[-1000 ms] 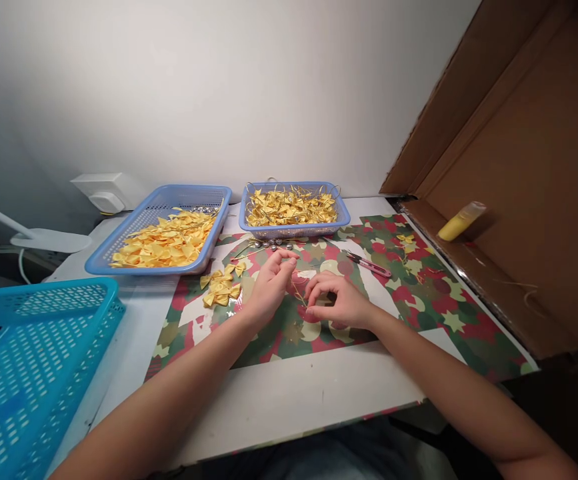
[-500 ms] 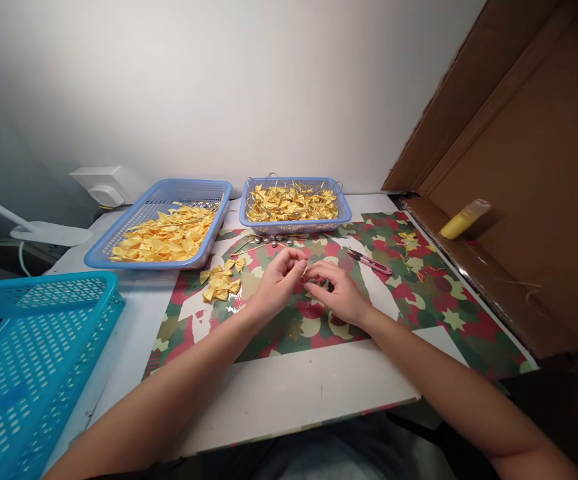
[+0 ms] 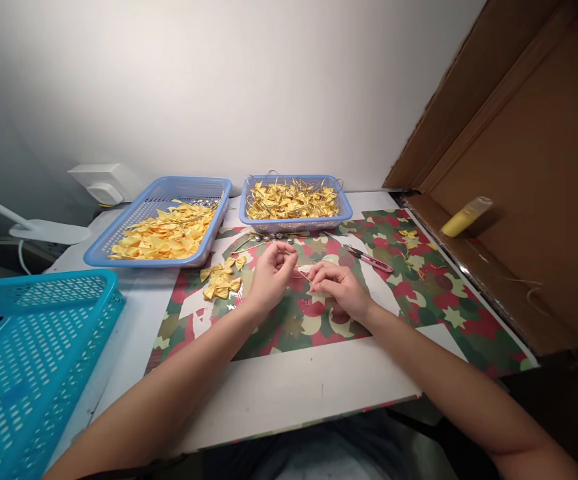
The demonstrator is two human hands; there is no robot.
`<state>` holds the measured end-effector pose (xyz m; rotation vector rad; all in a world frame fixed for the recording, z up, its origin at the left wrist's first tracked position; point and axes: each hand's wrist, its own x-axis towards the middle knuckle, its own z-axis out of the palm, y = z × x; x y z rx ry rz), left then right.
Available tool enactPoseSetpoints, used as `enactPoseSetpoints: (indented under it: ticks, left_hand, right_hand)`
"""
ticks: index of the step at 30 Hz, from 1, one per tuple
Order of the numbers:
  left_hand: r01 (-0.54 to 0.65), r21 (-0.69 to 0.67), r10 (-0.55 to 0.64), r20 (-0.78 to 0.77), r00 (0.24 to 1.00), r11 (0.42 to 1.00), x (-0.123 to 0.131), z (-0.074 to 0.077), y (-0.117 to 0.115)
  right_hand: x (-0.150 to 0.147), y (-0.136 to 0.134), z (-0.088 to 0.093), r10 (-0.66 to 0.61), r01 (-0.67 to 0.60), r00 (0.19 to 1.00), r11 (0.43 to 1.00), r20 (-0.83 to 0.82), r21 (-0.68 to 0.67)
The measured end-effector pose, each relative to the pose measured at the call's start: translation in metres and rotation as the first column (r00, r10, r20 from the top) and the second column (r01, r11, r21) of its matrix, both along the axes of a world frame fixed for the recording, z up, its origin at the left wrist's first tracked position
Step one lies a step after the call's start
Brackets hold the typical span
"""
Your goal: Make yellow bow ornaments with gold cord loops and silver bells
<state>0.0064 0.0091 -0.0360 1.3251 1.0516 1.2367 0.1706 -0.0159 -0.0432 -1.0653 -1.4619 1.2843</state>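
Over the middle of the patterned sheet, my left hand [image 3: 271,275] is closed in a pinch, with thumb against forefinger. A thin gold cord [image 3: 305,275] runs from its fingertips to my right hand [image 3: 339,288], which pinches the other end. Anything else between the fingers is too small to make out. Several yellow ribbon bows [image 3: 221,287] lie left of my left hand. Behind it, small round silver bells [image 3: 279,237] and loose gold cords lie in front of the back basket. A pink-handled cutter [image 3: 371,260] rests beyond my right hand.
A blue basket [image 3: 96,257] of yellow bows stands at the left, another blue basket [image 3: 293,225] of corded bows at the back. A turquoise basket [image 3: 109,287] fills the near left. A yellow tube [image 3: 466,217] stands on the cardboard ledge at right; a bow [image 3: 409,235] lies nearby.
My hands have drawn apart, the left one moving slightly left and the right one slightly right. The gold cord now shows stretched between them.
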Motion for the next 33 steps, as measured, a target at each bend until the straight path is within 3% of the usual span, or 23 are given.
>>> enactPoseSetpoints:
  ticks: [8, 17, 20, 23, 26, 30, 33]
  left_hand:
    - [-0.052, -0.028, 0.051, -0.032, 0.998, 0.998, -0.002, -0.003, 0.003]
    - [-0.024, -0.044, 0.017, -0.155, 0.988, 0.999, -0.004, -0.001, -0.002]
    - [-0.074, 0.177, 0.121, -0.271, 0.955, 0.981, -0.003, 0.006, -0.01]
    - [0.053, 0.372, 0.117, -0.418, 0.901, 0.927, 0.0, 0.012, -0.018]
    - [0.177, 0.246, -0.035, -0.491, 0.871, 0.953, 0.004, 0.013, -0.023]
    - [0.221, 0.01, -0.202, -0.371, 0.906, 0.975, 0.01, 0.013, -0.023]
    - [0.24, -0.061, -0.248, -0.283, 0.927, 0.969, 0.011, 0.013, -0.021]
  right_hand:
    - [0.0, 0.001, 0.001, -0.004, 0.001, 0.999, 0.997, -0.034, -0.08]
    - [0.002, 0.002, 0.002, -0.053, 0.044, 0.996, 0.993, -0.072, -0.113]
    - [0.003, 0.005, -0.001, -0.113, 0.101, 0.988, 0.988, -0.102, -0.115]
    - [0.004, 0.007, -0.004, -0.157, 0.143, 0.979, 0.984, -0.131, -0.111]
    - [0.005, 0.008, -0.003, -0.179, 0.168, 0.972, 0.982, -0.15, -0.083]
    - [0.005, 0.006, -0.001, -0.19, 0.185, 0.968, 0.982, -0.162, -0.045]
    - [0.005, 0.006, -0.002, -0.192, 0.189, 0.969, 0.981, -0.158, -0.03]
